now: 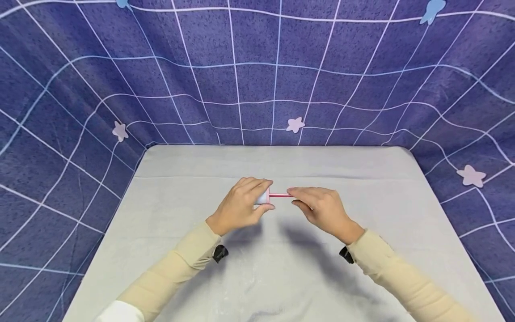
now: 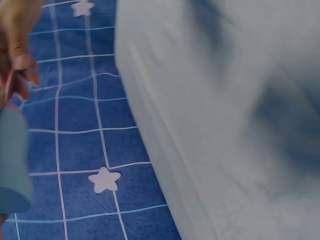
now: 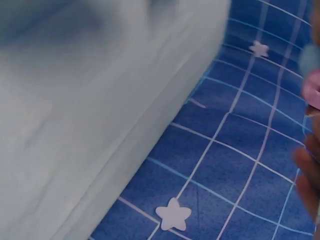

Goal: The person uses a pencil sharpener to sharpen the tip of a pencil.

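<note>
A small light-blue cylinder (image 1: 262, 197) with a pink rim lies sideways in my left hand (image 1: 242, 201), its fingers above and thumb below. From the rimmed end a thin pinkish-red, straw-like stick (image 1: 279, 195) points right, level, above the table. My right hand (image 1: 321, 208) pinches the stick's far end with its fingertips. The left wrist view catches the blue cylinder (image 2: 12, 160) at its left edge, with the right hand (image 2: 20, 35) above it. At the right edge of the right wrist view are the pink rim (image 3: 312, 90) and blurred fingers (image 3: 307, 165).
A white-covered table (image 1: 193, 161) spreads beneath both hands, which cast shadows on it. Behind and at the sides hangs a blue gridded curtain (image 1: 257, 80) with pale stars. Dark wrist devices (image 1: 220, 253) sit by the sleeve cuffs.
</note>
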{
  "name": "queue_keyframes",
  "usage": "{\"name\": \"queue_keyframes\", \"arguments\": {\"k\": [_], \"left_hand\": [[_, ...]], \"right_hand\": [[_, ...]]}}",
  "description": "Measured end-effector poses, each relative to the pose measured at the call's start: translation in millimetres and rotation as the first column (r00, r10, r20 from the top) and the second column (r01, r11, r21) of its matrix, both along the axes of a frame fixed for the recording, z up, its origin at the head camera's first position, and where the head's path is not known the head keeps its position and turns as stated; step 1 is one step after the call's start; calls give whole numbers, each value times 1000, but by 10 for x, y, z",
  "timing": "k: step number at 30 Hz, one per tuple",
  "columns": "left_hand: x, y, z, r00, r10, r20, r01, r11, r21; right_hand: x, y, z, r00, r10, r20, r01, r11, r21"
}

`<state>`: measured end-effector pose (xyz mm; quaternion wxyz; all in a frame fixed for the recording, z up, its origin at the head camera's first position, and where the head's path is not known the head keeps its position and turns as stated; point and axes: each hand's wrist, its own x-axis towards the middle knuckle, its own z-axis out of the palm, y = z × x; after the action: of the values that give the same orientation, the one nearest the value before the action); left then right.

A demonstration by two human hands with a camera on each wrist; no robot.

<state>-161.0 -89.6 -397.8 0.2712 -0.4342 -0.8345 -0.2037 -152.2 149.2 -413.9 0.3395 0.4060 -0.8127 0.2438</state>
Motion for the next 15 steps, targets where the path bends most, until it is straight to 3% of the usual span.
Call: {"name": "queue_keyframes", "arguments": {"k": [3, 6, 7, 9, 13, 14, 15], "left_hand": [[-5, -6, 65, 987, 10, 161, -12, 1000, 11], [-6, -12, 129, 946, 16, 324, -25, 999, 26], [-7, -13, 148, 921, 11, 389, -29, 999, 39], [-12, -13, 180, 852, 3, 524, -40, 997, 60], [-19, -1, 233, 683, -53, 729, -30, 995, 100], [-19, 3, 241, 656, -67, 752, -24, 994, 109], [-15, 12, 250, 645, -73, 761, -21, 993, 114]], "right_hand": [[-3, 6, -45, 982, -14, -188, 16, 1000, 12], [-13, 19, -60, 953, -4, -302, 11, 1000, 21], [-18, 24, -62, 942, 1, -335, 8, 1000, 26], [-28, 31, -60, 917, 10, -398, 1, 1000, 27], [-44, 30, -45, 867, 34, -498, -42, 999, -4], [-43, 27, -36, 859, 39, -510, -51, 999, -10], [-41, 23, -28, 858, 46, -512, -63, 998, -15]]}}
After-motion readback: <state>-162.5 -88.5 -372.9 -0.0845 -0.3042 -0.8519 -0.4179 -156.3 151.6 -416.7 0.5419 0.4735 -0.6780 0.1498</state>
